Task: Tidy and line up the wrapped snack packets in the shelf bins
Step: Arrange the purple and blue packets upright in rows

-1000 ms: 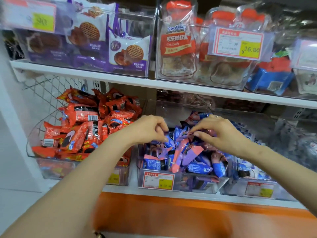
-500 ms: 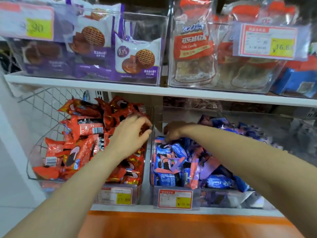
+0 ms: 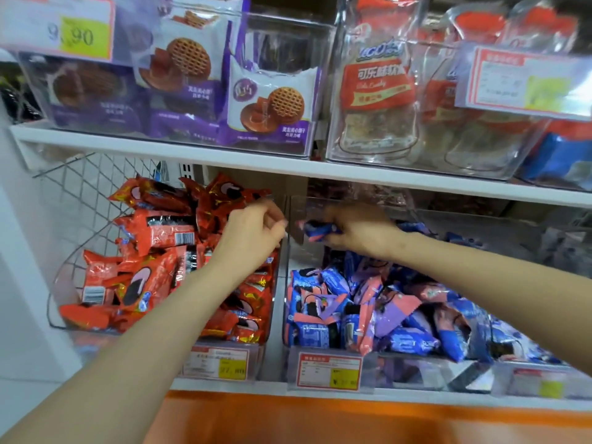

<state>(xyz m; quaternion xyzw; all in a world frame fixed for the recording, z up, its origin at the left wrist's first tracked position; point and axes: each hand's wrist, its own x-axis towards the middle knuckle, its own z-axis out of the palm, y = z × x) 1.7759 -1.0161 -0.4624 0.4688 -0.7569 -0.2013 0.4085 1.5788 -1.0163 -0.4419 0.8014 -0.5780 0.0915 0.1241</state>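
Red wrapped snack packets (image 3: 153,274) are heaped in the left clear bin (image 3: 224,366) on the lower shelf. Blue, pink and purple packets (image 3: 368,312) lie jumbled in the middle clear bin (image 3: 371,370). My left hand (image 3: 253,232) hovers over the back right of the red heap, fingers curled beside the bin's clear side wall; whether it holds anything is hidden. My right hand (image 3: 362,229) is raised over the back of the middle bin and grips one blue and pink packet (image 3: 317,230), held clear of the pile.
A wire mesh panel (image 3: 73,219) closes the shelf's left end. The upper shelf (image 3: 288,169) hangs low over my hands, carrying bins of purple biscuit packs (image 3: 269,104) and clear candy bags (image 3: 378,91). Another bin of blue packets (image 3: 531,382) stands at the right. An orange panel (image 3: 352,421) runs below.
My left hand moved from the blue bin to the red bin, then up to its back right. My right hand reached into the back of the blue bin and lifted out one packet.
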